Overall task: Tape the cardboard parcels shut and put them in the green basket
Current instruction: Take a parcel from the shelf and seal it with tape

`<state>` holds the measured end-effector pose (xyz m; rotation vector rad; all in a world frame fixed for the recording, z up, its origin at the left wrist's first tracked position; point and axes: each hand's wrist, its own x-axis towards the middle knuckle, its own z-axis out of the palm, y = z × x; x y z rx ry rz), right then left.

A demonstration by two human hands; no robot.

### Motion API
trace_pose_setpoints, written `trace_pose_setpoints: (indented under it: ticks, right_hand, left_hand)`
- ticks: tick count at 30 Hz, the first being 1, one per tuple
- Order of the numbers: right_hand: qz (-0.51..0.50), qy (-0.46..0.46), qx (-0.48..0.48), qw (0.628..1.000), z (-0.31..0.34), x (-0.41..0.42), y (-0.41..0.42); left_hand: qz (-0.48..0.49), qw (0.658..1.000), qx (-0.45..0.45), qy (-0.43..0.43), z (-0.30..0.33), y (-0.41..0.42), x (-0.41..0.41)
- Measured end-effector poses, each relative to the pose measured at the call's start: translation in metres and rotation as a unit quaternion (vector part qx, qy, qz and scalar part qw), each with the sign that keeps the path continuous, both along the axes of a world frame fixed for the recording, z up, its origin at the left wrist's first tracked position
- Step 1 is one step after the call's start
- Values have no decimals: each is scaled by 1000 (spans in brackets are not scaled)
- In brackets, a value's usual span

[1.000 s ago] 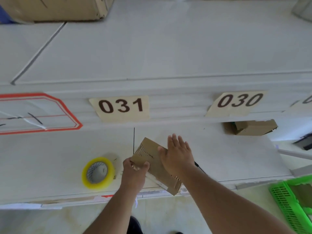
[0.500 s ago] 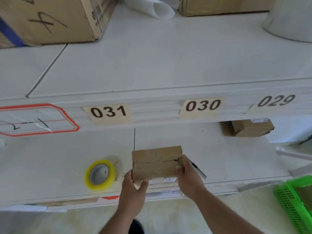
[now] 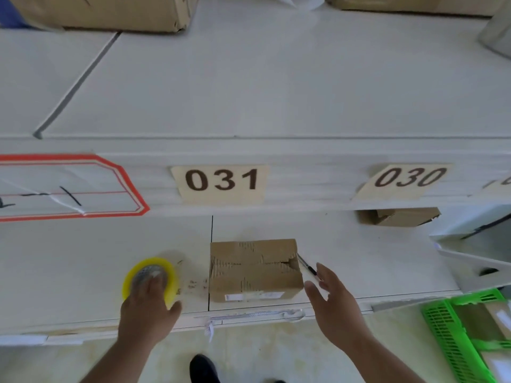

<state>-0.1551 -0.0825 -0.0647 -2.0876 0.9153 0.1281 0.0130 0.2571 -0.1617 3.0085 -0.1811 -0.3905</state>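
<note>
Near right: green basket (image 3: 453, 344) on floor, w/ parcels inside. Left hand (image 3: 146, 308) lies on yellow tape roll (image 3: 150, 277); fingers over its core, grip cannot be told. Right hand (image 3: 331, 299) fingers spread, just beside cardboard parcel (image 3: 254, 269), apart from it. Parcel sits on lower shelf (image 3: 83, 272); pen (image 3: 308, 268) at its right. Far: second parcel (image 3: 401, 216) under label 030 (image 3: 409, 179).

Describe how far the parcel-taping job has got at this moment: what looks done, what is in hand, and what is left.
Done: the green basket at lower right already holds parcels. In hand: the left hand reaches onto the yellow tape roll; the right hand hovers open beside the cardboard parcel on the shelf. Left: its top seam looks untaped, so taping and moving it to the basket remain. Another box sits farther back.
</note>
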Motion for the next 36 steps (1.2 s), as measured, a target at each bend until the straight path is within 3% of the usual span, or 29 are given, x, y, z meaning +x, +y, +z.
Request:
trace_pose_setpoints:
  ticks: [4, 6, 8, 11, 15, 17, 19, 22, 24, 26, 28, 31, 36]
  right_hand:
    - [12, -29, -27, 999, 10, 13, 5]
    - [15, -66, -58, 996, 21, 14, 11]
    - [34, -120, -98, 987, 37, 11, 18]
    - [92, -210, -130, 965, 66, 10, 32]
    - [210, -212, -15, 954, 102, 19, 60]
    - [283, -207, 75, 933, 117, 21, 75]
    - [343, -224, 87, 908, 128, 20, 87]
    - [339, -240, 75, 906, 141, 17, 91]
    - [321, -233, 81, 914, 147, 18, 84]
    - [328, -218, 74, 916, 153, 19, 72]
    - [345, -201, 57, 915, 157, 18, 61]
    - [364, -177, 45, 913, 160, 10, 50]
    - [387, -141, 15, 911, 162, -4, 41]
  left_hand:
    - [-53, 993, 103, 1, -1, 6, -2]
    - [-8, 997, 74, 24, 14, 0, 3]
    - [84, 992, -76, 63, 41, -7, 8]
    - [143, 945, -281, 91, 107, -21, -7]
    - [174, 851, -483, 109, 202, -40, -63]
    - [179, 806, -548, 134, 230, -49, -90]
    - [156, 782, -581, 164, 253, -61, -109]
    - [137, 803, -563, 138, 267, -76, -120]
    - [114, 857, -502, 27, 273, -82, -117]
    - [-2, 911, -403, -82, 277, -86, -111]
    - [-119, 933, -311, -137, 282, -92, -110]
    - [-162, 935, -277, -152, 282, -100, -114]
    - [-57, 925, -374, -40, 280, -105, -106]
